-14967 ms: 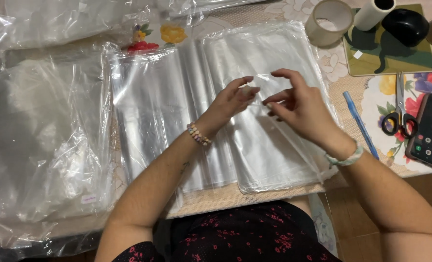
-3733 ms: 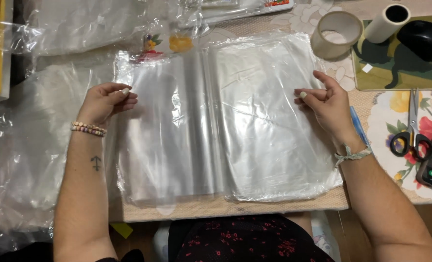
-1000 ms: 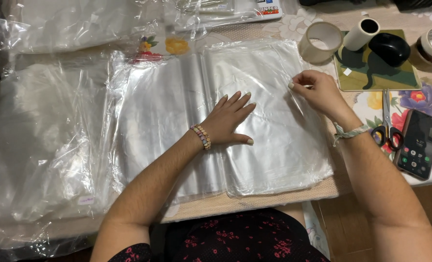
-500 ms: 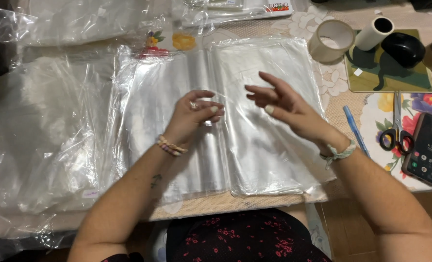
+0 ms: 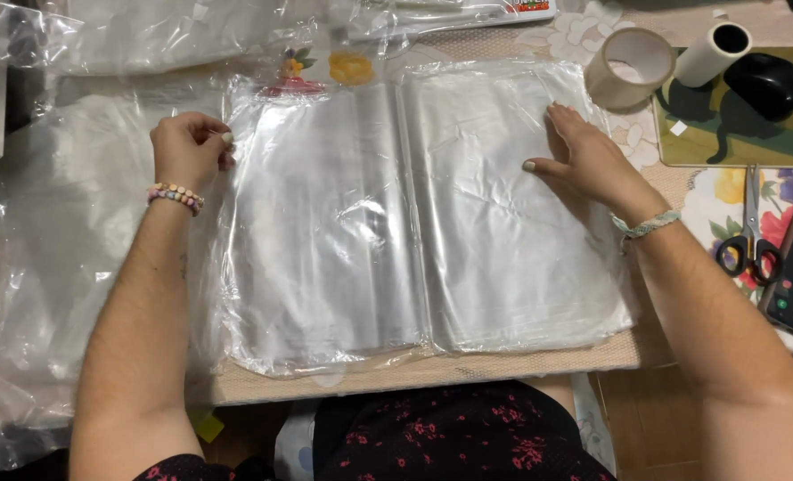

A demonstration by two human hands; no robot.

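1. My left hand [image 5: 187,147] pinches the left edge of a clear plastic bag [image 5: 321,223], its grip closed on the film.
2. My right hand [image 5: 588,160] lies flat and open on the stack of clear bags [image 5: 503,240], fingers spread, holding nothing.
3. Both lie side by side on the worktop [image 5: 521,361] in front of me, the bag overlapping the stack's left edge.
4. A tape roll [image 5: 630,69] sits just beyond my right hand; scissors [image 5: 751,240] lie well to its right.

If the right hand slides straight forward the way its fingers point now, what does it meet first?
The right hand lies flat on the clear plastic bags, fingers pointing up-left. It would probably reach the stack's far edge; the tape roll sits slightly right.
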